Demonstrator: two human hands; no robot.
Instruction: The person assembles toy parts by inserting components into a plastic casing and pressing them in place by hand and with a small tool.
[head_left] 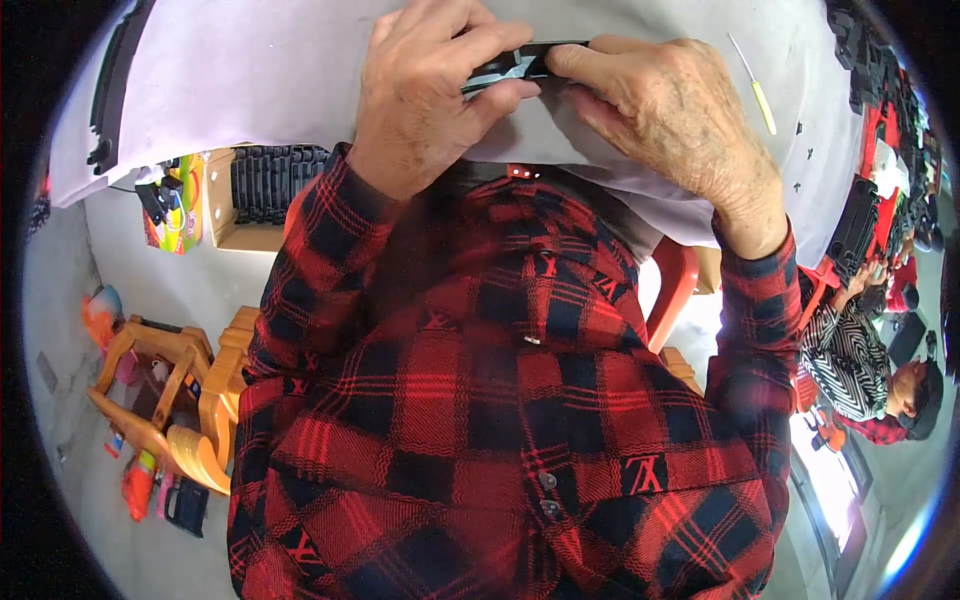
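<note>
Red plaid shirt [480,400] fills my near view; beyond, my left hand [425,95] and right hand [670,120] pinch a black part [525,62] over the white table [260,70], yellow screwdriver [755,85] far right.

The room is evenly bright, soft daylight with no hard shadows. A strong white glare burns out the floor at the lower right [835,480], near a seated person, and washes the edge of the red chair [675,290]. The pale table [290,70] reflects light flatly. The checked shirt [480,400] is sharp in the middle, while the wooden chairs [165,400] at left bend and soften. A black rim rings the round, heavily curved picture
</note>
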